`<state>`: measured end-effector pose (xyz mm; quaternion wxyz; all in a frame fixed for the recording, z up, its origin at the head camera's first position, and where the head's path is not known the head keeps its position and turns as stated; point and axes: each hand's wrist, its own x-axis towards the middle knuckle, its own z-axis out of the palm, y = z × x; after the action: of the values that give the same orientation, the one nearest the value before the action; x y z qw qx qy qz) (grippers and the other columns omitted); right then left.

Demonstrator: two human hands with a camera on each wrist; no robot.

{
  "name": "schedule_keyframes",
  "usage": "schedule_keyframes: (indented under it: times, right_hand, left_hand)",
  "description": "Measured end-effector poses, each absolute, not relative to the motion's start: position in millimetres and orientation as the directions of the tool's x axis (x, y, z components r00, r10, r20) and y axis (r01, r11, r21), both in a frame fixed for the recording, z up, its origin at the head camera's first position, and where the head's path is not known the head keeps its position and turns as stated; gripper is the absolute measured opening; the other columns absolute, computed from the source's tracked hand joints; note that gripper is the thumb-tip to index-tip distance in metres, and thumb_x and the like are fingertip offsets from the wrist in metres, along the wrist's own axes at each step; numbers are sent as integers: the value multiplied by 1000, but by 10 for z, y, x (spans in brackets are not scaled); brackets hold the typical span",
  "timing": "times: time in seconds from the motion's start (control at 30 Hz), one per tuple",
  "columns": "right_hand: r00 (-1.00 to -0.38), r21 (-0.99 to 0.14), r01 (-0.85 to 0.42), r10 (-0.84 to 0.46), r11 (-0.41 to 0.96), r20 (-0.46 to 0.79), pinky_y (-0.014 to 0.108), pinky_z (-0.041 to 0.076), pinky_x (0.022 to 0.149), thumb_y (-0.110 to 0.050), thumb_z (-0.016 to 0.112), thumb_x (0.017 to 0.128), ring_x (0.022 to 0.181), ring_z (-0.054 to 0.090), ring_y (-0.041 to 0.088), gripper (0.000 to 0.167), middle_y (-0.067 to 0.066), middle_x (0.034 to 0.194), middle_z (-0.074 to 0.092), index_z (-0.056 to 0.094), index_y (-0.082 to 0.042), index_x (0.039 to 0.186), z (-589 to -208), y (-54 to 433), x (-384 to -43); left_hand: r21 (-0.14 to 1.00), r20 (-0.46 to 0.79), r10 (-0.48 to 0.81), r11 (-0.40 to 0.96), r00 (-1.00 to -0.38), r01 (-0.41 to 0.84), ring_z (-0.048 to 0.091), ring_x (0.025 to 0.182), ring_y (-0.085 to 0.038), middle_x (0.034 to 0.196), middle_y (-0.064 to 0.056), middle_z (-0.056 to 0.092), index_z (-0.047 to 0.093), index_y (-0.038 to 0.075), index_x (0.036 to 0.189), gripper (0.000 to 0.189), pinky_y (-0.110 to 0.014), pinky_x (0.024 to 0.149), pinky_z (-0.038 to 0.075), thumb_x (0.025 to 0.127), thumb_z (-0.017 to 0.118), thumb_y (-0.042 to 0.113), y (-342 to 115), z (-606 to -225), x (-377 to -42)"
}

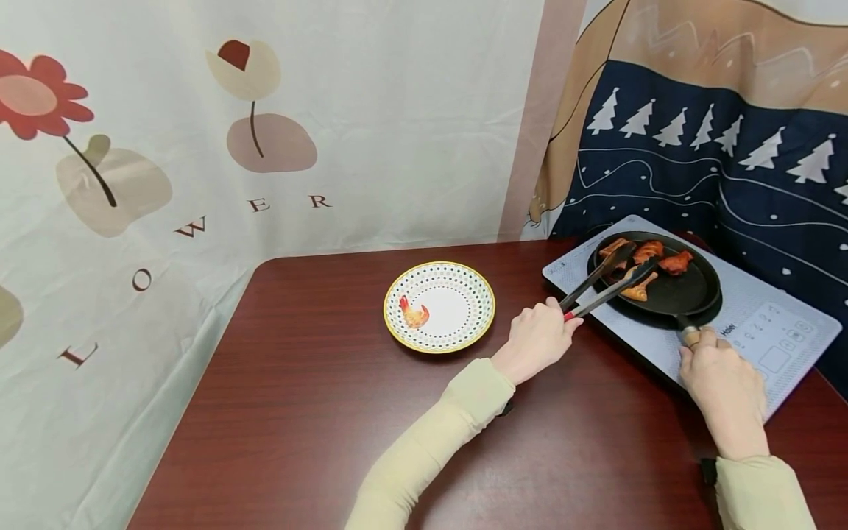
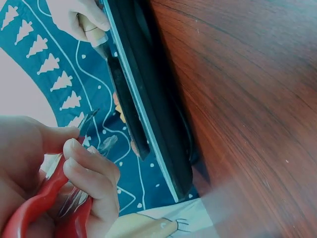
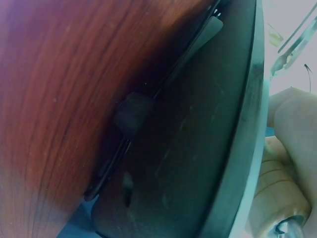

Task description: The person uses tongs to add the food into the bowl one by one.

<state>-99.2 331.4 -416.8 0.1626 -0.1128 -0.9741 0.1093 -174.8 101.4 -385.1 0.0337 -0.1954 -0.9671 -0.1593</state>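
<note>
My left hand (image 1: 539, 335) holds a pair of tongs (image 1: 601, 297) whose red handles (image 2: 34, 208) show in the left wrist view. The two dark tong tips stand apart over a black frying pan (image 1: 689, 291). Several browned pieces of food lie in its far-left half, among them a reddish piece (image 1: 676, 263) and a yellowish-brown piece (image 1: 639, 285) beside the tips. Whether the tips touch any food, I cannot tell. Around the pan's wooden handle (image 3: 277, 203) curl the fingers of my right hand (image 1: 725, 386). The pan sits on a light-grey cooktop (image 1: 775, 309).
Left of the cooktop, a round plate (image 1: 457, 342) with a yellow rim and dotted pattern bears one shrimp (image 1: 414, 314). Both stand on a dark red-brown wooden table (image 1: 318, 412). Printed cloths (image 1: 397, 132) hang behind the table and along its right side.
</note>
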Motion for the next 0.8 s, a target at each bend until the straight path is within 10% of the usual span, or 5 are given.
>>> schedule_keyframes:
  times: [0.8]
  right_hand:
    - [-922, -253, 195, 265, 948, 283, 61, 34, 48, -12, 54, 91, 65, 48, 60, 34, 39, 82, 51, 42, 16, 104, -4155, 3301, -984]
  left_hand:
    - [268, 269, 303, 888, -914, 373, 64, 58, -24, 64, -8, 62, 56, 6, 85, 39, -30, 46, 45, 91, 58, 44, 247, -4022, -1580]
